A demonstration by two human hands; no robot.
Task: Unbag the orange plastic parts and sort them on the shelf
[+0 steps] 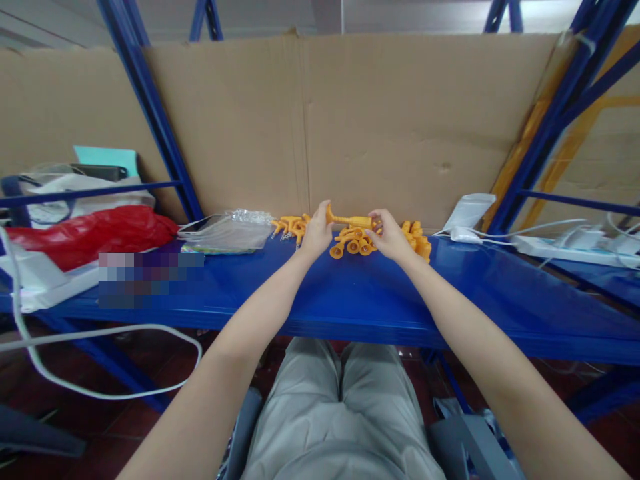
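An orange plastic piece (345, 219) stretches level between my two hands, with a narrow ribbed stem on the left and a thicker cylinder on the right. My left hand (317, 233) is closed at its left end. The fingers of my right hand (391, 235) pinch near the cylinder's right end. Below it lie several orange parts with round, flared open ends (354, 247). More orange parts (418, 239) sit just right of my right hand. Orange pieces with small metal chains (290, 225) rest left of my left hand.
The blue shelf table (360, 293) backs onto a cardboard sheet (400, 127). Clear plastic bags (233, 232) and a red bag (100, 230) lie left. A white pouch (465, 217) and power strip (565, 250) are right. A white cable (150, 327) loops past the left front edge.
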